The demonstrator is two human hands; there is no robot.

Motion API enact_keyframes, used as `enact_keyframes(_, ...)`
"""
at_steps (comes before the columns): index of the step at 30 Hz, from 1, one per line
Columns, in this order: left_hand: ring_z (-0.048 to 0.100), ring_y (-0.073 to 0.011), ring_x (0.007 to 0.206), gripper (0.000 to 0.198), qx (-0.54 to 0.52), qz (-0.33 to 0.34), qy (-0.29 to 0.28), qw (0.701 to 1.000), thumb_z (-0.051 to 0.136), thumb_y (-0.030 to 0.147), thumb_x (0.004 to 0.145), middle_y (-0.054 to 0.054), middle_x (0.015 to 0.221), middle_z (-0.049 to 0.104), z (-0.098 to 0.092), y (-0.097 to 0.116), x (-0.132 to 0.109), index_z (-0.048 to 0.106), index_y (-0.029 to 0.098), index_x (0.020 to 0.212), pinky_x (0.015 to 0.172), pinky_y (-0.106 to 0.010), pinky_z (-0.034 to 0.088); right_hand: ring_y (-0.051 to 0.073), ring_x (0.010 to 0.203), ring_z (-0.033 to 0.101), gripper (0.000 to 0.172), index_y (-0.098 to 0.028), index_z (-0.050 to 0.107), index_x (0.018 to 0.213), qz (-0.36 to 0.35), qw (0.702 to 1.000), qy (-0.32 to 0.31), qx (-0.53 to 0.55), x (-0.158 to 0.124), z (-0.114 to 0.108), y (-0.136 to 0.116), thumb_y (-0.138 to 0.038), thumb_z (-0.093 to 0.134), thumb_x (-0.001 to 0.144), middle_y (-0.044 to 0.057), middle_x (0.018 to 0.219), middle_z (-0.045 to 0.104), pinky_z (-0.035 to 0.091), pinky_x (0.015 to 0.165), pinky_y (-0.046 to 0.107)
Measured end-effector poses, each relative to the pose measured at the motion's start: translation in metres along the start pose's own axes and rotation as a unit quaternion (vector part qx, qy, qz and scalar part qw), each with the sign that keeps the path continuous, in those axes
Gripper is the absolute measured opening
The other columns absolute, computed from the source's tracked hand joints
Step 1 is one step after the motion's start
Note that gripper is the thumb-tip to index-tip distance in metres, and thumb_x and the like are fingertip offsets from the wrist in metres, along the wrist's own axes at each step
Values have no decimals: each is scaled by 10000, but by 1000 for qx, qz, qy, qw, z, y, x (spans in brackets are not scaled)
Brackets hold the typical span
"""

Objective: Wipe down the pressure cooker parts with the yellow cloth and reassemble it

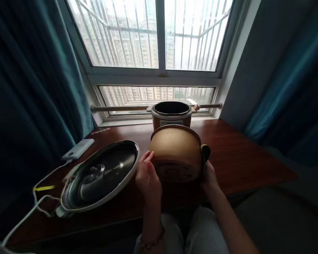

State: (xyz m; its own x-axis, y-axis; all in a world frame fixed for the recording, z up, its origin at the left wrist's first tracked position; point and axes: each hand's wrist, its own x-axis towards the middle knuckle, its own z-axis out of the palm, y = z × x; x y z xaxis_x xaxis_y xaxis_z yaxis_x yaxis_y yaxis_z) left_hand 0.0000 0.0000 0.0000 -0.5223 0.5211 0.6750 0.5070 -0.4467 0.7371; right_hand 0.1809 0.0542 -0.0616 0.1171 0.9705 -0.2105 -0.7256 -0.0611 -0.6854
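The left hand [147, 177] is pressed flat against the left side of a round tan pot [175, 152]. The fingers [148, 157] are spread on the pot's wall. The right hand [208, 178] is on the pot's right side. It is wrapped around something small, yellow and dark [205, 151], which rests against the pot. What it is cannot be told. The pot sits between the two hands, near the front edge of a dark wood table [241, 155]. It is tipped so its bottom faces the person.

Just behind the pot, farther away by the window [159, 35], stands a cooker [171, 114] with its top open. To the left of the pot lies a shiny lid [100, 174], tilted up. Farther left are a white power bank [78, 149] and a white cord [29, 211].
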Motion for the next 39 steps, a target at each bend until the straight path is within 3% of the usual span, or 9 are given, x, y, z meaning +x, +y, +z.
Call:
enact_keyframes(5, 521, -198, 1108, 363, 4, -2, -31, 1000, 337, 325, 921, -91, 1155, 596, 3, 2, -5, 624, 161, 1070, 975, -359, 368, 212, 692, 649, 351, -162, 659, 868, 4, 999, 45, -24, 6, -1, -3, -448, 659, 664, 35, 756, 704, 531, 646, 326)
enact_keyframes(10, 535, -205, 1095, 378, -70, -66, -80, 992, 345, 371, 917, -95, 1148, 599, 16, 7, -18, 628, 164, 1058, 952, -358, 397, 186, 628, 630, 336, -171, 650, 856, -72, 985, 128, -87, -6, -12, -42, -437, 672, 652, 9, 709, 692, 496, 565, 281)
enact_keyframes(13, 554, -213, 1075, 405, -118, -119, -84, 982, 346, 408, 912, -109, 1119, 616, 23, 5, -23, 636, 149, 1024, 937, -366, 418, 198, 704, 639, 379, -181, 656, 908, -120, 969, 147, -156, -16, -16, -62, -476, 645, 671, 5, 753, 697, 489, 596, 280)
enact_keyframes(19, 597, -236, 994, 496, -74, -180, -72, 978, 322, 501, 891, -127, 1033, 653, 20, -5, -18, 623, 130, 1023, 883, -388, 449, 256, 1029, 577, 536, -141, 631, 1093, -241, 897, 155, -336, -20, -4, -66, -536, 525, 747, 80, 1079, 654, 447, 847, 344)
enact_keyframes(22, 582, -252, 1019, 518, 11, -173, -82, 981, 332, 526, 877, -128, 1078, 639, 15, -5, -14, 574, 145, 1132, 892, -405, 435, 264, 1089, 547, 569, -104, 605, 1145, -291, 854, 146, -406, -23, 12, -61, -525, 458, 793, 126, 1155, 613, 389, 934, 370)
enact_keyframes(26, 520, -255, 1129, 532, 70, -170, -121, 975, 361, 524, 870, -115, 1206, 581, 12, -4, -11, 489, 192, 1265, 949, -402, 397, 249, 1114, 534, 586, -76, 577, 1183, -322, 830, 110, -442, -29, 30, -56, -510, 418, 823, 147, 1196, 583, 366, 971, 364)
enact_keyframes(30, 455, -255, 1201, 552, 80, -169, -120, 975, 330, 527, 878, -130, 1272, 527, 10, -10, -8, 508, 156, 1244, 1012, -402, 342, 242, 1123, 527, 563, -96, 570, 1194, -326, 834, 99, -433, -29, 28, -46, -499, 400, 839, 132, 1207, 579, 366, 975, 367)
enact_keyframes(36, 421, -264, 1226, 628, 56, -195, -105, 973, 291, 554, 875, -172, 1292, 488, 10, -20, -6, 470, 88, 1256, 1044, -415, 302, 270, 1093, 544, 542, -131, 586, 1172, -233, 899, 76, -363, -21, 6, -31, -506, 438, 810, 103, 1169, 609, 390, 943, 406)
enact_keyframes(39, 381, -279, 1255, 692, 58, -197, -99, 974, 256, 598, 859, -196, 1317, 452, 10, -22, -5, 480, 60, 1233, 1068, -419, 261, 270, 1108, 536, 545, -122, 577, 1182, -234, 900, 63, -363, -26, 12, -30, -499, 447, 812, 111, 1188, 595, 387, 954, 413)
